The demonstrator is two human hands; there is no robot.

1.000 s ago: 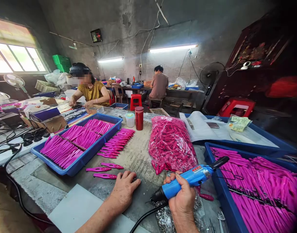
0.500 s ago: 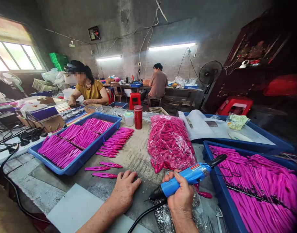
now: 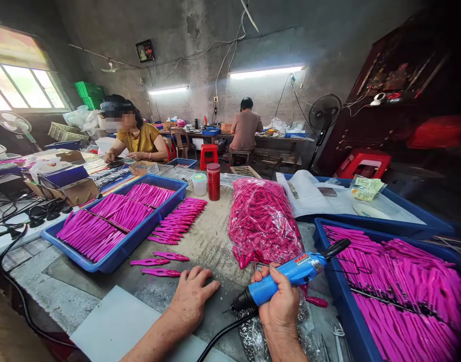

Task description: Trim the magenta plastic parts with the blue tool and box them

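My right hand is wrapped round a blue electric screwdriver with a black cord, its tip pointing left over the worktable. Resting flat on the table, my left hand has its fingers spread and holds nothing. Just left of that hand lie two loose magenta plastic pieces. Behind the screwdriver stands a clear bag of pink parts. A small bag of screws lies under my right wrist.
A blue tray of magenta pieces sits at the left, another blue tray at the right. A red flask and a small tub stand behind. A person in a yellow top works at the left; another person sits at the far bench.
The view has shifted slightly. Both hands stay where they were, the right still holding the screwdriver.
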